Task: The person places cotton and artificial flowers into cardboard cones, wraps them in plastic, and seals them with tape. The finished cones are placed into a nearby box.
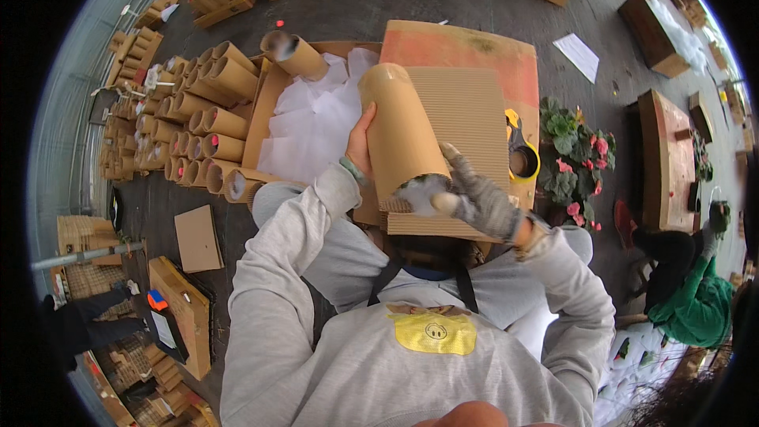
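I hold a brown paper-wrapped cone-shaped bundle over a corrugated cardboard sheet on a work table. My left hand, bare, grips its left side. My right hand, in a grey knit glove, holds the lower open end, where white wrapping and some green show. The bundle tilts with its closed rounded top pointing away from me.
White tissue sheets lie in a cardboard box at left, beside stacked wrapped cones. A yellow tape dispenser sits at the table's right edge. Potted red-flowered plants stand on the floor. A person in green crouches at right.
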Demonstrator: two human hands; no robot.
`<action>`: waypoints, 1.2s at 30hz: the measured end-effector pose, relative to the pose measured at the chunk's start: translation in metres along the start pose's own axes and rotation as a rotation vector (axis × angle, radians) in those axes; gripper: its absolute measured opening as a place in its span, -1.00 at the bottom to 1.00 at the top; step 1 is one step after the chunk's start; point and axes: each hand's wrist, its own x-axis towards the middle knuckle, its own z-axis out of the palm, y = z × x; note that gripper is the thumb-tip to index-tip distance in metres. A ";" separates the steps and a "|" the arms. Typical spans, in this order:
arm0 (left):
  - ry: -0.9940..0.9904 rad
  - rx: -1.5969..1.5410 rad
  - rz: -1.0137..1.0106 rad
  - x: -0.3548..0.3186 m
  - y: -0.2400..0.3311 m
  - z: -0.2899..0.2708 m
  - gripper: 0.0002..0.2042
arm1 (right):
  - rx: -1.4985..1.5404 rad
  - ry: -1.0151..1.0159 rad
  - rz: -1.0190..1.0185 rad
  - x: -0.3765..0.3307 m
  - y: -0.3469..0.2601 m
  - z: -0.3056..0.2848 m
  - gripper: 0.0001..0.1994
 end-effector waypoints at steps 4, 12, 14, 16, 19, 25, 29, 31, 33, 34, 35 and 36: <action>-0.030 0.094 0.191 -0.038 0.028 -0.005 -0.44 | 0.026 0.075 0.029 0.082 -0.002 0.039 -0.57; 0.541 0.663 0.300 -0.042 0.098 -0.067 -0.51 | -0.687 -0.082 0.014 0.206 -0.001 0.086 -0.39; 0.524 0.566 0.204 -0.014 0.125 -0.096 -0.56 | -0.726 -0.048 -0.112 0.203 0.017 0.082 -0.34; 0.494 0.428 0.081 0.021 0.148 -0.127 -0.61 | -1.060 -0.013 -0.237 0.193 0.044 0.074 -0.40; 0.552 0.424 0.116 0.078 0.166 -0.166 -0.63 | -1.113 0.138 -0.680 0.179 0.082 0.066 -0.58; 0.654 0.293 0.233 0.180 0.221 -0.212 -0.65 | -1.054 -0.017 -0.430 0.179 0.095 0.062 -0.60; 0.818 0.175 0.325 0.229 0.240 -0.217 -0.65 | -0.999 -0.049 -0.393 0.184 0.087 0.059 -0.59; 0.906 0.158 0.382 0.243 0.247 -0.217 -0.65 | -1.007 -0.090 -0.376 0.185 0.087 0.058 -0.59; 0.899 0.244 0.429 0.250 0.255 -0.218 -0.59 | -0.995 -0.070 -0.368 0.185 0.089 0.057 -0.58; 0.891 0.282 0.436 0.252 0.258 -0.218 -0.54 | -0.992 -0.069 -0.369 0.184 0.089 0.057 -0.58; 0.895 0.332 0.457 0.252 0.260 -0.218 -0.49 | -0.990 -0.079 -0.365 0.184 0.090 0.058 -0.58; 0.851 0.329 0.423 0.251 0.259 -0.218 -0.45 | -0.985 -0.066 -0.365 0.184 0.090 0.058 -0.58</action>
